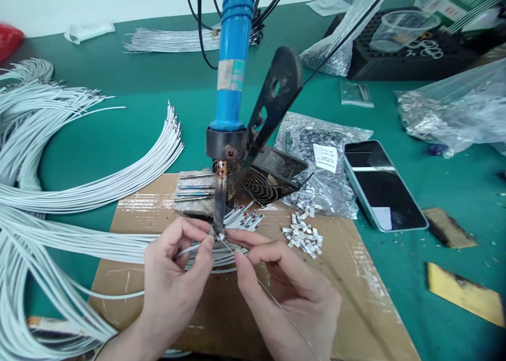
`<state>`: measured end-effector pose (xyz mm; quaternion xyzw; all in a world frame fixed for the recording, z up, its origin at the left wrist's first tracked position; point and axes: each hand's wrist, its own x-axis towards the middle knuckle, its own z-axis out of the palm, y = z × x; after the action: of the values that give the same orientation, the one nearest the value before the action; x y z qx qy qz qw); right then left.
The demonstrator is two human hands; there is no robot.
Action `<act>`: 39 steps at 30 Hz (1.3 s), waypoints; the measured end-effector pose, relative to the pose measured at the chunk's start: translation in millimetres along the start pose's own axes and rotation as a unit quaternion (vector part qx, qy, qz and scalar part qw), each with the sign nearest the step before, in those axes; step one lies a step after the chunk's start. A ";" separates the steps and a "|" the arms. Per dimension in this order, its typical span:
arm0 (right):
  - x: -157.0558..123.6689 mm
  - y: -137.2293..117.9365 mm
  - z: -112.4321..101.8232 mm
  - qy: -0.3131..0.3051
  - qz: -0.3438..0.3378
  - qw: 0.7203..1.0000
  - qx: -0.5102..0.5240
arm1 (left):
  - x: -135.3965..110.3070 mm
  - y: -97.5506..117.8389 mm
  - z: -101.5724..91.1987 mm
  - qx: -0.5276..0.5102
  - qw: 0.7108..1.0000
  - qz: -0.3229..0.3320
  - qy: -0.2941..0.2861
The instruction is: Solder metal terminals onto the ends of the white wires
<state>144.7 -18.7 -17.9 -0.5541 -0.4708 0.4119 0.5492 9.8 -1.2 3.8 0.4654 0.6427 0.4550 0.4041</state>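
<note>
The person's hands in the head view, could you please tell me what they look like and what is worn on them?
The left hand and the right hand are both bare, with no gloves. No rings or sleeves show.

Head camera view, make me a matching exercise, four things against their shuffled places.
1. blue-handled soldering iron
2. black-screened smartphone
3. small silver-white pieces
4. yellow rectangular strip

A. heaped on brown cardboard sheet
B. near the lower right corner
C. tip down by left hand and right hand
D. just right of labelled clear plastic bag

Pairs: 1-C, 2-D, 3-A, 4-B
</note>
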 end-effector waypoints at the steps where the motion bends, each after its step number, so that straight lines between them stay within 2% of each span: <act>1: 0.1 -0.2 0.1 0.000 0.000 1.000 0.001 | 0.4 0.3 0.4 0.000 1.000 0.002 -0.002; 21: 1.7 0.3 1.0 -0.001 -0.011 1.000 0.029 | -0.4 -2.9 -5.3 -0.008 0.999 0.013 -0.029; 39: 0.9 -0.6 3.0 0.016 0.002 0.999 0.036 | 1.8 3.8 -0.3 -0.009 1.000 0.004 0.009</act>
<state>141.9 -17.2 -17.4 -0.5410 -0.4457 0.4206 0.5760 9.9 1.1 7.3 0.4605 0.6403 0.4663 0.4005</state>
